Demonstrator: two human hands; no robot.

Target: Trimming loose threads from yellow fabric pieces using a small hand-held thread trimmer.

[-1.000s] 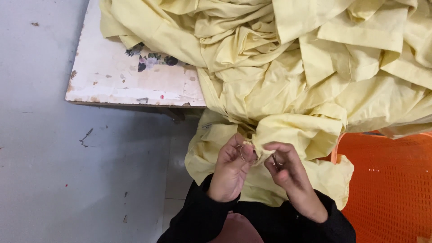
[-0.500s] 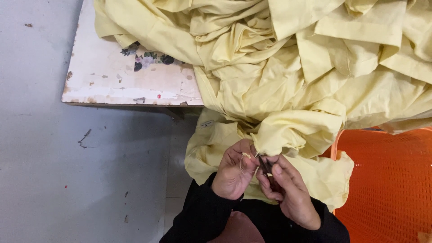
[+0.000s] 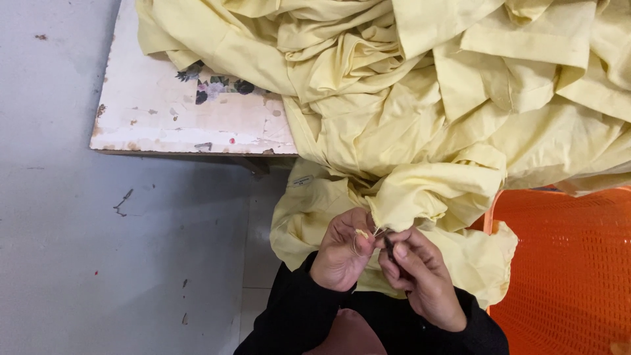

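Note:
A big heap of pale yellow cloth spills off a worn white table down onto my lap. My left hand pinches a small fold of the yellow cloth's edge, with a thin thread looping by my fingers. My right hand is closed around a small dark tool, whose tip sits against the pinched spot. The two hands touch each other just below the bunched cloth. Both sleeves are black.
An orange mesh plastic basket stands at my right, partly under the cloth. The grey floor lies to the left, with small scuffs. The table top shows chipped paint and a faded flower print.
My hands came together: the right hand moved left to meet the left hand at the cloth's edge. The view shifted slightly.

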